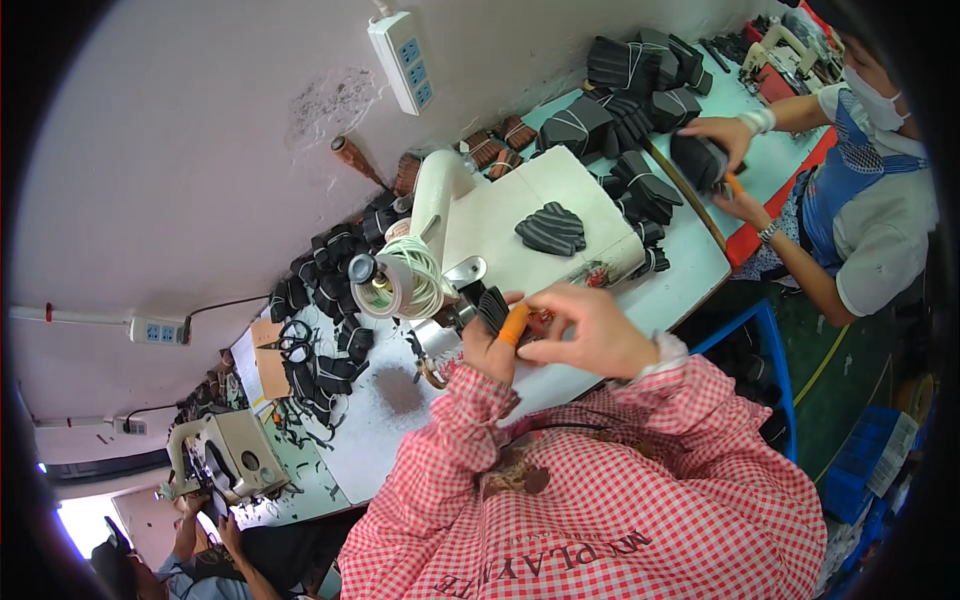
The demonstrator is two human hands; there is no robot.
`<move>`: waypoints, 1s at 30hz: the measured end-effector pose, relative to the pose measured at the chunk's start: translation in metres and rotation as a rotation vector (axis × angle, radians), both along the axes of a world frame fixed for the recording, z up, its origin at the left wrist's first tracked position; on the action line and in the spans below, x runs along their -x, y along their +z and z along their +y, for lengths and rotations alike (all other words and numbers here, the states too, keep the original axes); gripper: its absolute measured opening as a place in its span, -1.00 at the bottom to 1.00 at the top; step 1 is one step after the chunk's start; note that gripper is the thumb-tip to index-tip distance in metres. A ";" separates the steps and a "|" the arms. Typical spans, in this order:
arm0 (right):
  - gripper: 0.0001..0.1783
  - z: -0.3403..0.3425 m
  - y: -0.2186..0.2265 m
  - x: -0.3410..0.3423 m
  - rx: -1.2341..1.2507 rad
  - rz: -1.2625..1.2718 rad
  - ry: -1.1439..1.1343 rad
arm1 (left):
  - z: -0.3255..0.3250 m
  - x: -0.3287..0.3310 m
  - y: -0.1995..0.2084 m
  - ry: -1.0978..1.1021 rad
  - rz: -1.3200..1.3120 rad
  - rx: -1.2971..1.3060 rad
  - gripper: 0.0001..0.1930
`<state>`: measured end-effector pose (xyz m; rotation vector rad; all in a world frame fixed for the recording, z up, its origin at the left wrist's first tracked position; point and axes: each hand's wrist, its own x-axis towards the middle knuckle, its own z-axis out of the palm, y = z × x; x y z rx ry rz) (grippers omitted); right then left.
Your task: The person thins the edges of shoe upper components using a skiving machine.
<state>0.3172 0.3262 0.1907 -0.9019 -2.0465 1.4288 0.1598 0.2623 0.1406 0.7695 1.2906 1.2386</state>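
My left hand (487,350), with an orange cover on one finger, is closed on a small stack of thin black strips (491,308). It is in front of a white bench machine (465,205), close to the metal parts at its front. My right hand (598,328) is just to the right, its thumb and forefinger apart and reaching toward the orange-covered finger. I see nothing between them, though some fingertips are hidden. Fanned black pieces (552,230) lie on the machine's flat top.
Tied black bundles (575,125) crowd the back of the table, with more black pieces (335,265) to the left. Scissors (295,342) lie beside a brown card (269,358). A co-worker (880,190) handles a black bundle at right; another person (190,560) works at lower left.
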 end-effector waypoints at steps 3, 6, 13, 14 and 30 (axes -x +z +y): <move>-0.55 0.000 0.013 0.004 0.099 -0.037 0.031 | -0.019 0.011 0.005 -0.125 0.477 0.090 -0.65; -0.56 -0.008 -0.003 0.024 -0.026 0.013 0.090 | -0.036 0.022 0.004 -0.160 0.967 -0.102 -0.56; -0.32 -0.049 -0.026 0.045 -0.327 -0.230 0.063 | -0.040 0.050 0.012 -0.144 1.230 -0.014 -0.64; -0.32 -0.047 -0.023 0.046 -0.328 -0.228 0.070 | -0.041 0.051 0.018 -0.138 1.231 -0.010 -0.64; -0.69 -0.028 -0.032 0.048 0.713 0.096 0.062 | -0.058 0.060 0.002 -0.192 -0.436 0.268 -0.34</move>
